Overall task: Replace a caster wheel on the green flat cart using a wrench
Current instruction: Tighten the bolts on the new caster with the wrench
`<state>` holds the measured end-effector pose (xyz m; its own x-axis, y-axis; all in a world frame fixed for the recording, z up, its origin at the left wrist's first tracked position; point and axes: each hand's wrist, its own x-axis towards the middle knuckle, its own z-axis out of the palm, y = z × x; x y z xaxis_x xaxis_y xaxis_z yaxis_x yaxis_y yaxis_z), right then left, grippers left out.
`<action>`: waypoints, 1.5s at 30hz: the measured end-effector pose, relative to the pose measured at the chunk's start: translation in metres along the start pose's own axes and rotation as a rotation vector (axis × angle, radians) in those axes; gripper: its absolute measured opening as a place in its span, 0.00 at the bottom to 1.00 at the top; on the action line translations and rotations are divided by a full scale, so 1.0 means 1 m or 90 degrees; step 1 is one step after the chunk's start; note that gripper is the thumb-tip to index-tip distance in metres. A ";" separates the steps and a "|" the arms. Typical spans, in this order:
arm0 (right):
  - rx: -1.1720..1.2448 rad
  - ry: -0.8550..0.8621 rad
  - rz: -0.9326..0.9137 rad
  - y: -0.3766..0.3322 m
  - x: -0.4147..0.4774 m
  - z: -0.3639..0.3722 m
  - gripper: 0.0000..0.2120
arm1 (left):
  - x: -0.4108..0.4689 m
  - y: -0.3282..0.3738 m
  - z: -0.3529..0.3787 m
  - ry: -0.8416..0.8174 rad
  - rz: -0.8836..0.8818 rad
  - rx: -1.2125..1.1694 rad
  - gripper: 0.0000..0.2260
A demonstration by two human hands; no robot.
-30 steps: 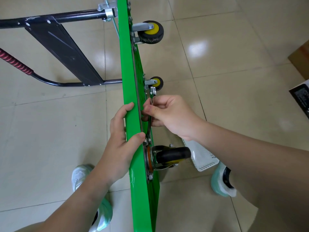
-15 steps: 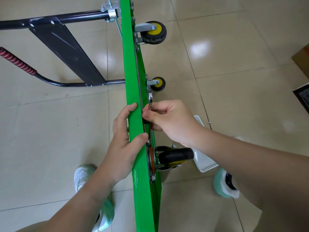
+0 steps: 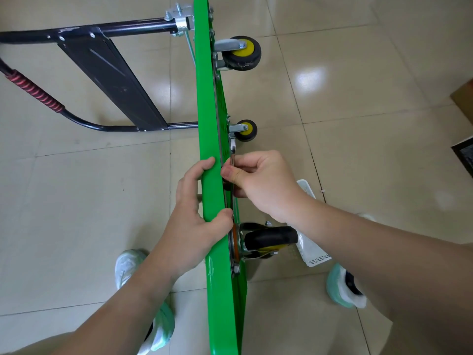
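**Q:** Where is the caster wheel [image 3: 271,238]?

**A:** Mounted on the green flat cart [image 3: 217,290], which stands on edge so its underside faces you. The wheel sits at six o'clock from your right hand [image 3: 263,185].

**Q:** And your hands?

**A:** The right grips the wrench [image 3: 233,149] (pointing twelve o'clock). Your left hand [image 3: 194,221] clamps the cart's top edge, likely steadying it.

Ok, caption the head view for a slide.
Left hand grips the tipped green cart; right hand holds a wrench near the black caster.
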<state>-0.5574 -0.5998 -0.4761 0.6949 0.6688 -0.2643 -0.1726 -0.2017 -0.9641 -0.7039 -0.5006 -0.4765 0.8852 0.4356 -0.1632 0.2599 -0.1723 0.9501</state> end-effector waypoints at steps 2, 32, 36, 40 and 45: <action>0.010 0.007 0.024 -0.002 0.002 -0.001 0.04 | -0.002 0.002 0.001 -0.001 -0.002 0.006 0.34; 0.077 -0.019 -0.045 -0.044 -0.118 -0.021 0.05 | -0.045 0.019 0.026 0.042 -0.129 -0.132 0.32; 0.078 -0.013 -0.048 -0.049 -0.135 -0.012 0.06 | -0.065 0.022 0.028 0.038 -0.136 -0.099 0.27; 0.063 -0.017 -0.060 -0.057 -0.148 -0.006 0.07 | -0.078 0.026 0.024 0.025 -0.147 -0.075 0.24; 0.014 -0.011 -0.065 -0.060 -0.159 0.001 0.07 | -0.100 0.029 0.025 0.042 -0.144 -0.081 0.21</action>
<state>-0.6585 -0.6934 -0.3757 0.6978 0.6969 -0.1653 -0.1173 -0.1166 -0.9862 -0.7751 -0.5711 -0.4396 0.7817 0.5085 -0.3612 0.3940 0.0464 0.9179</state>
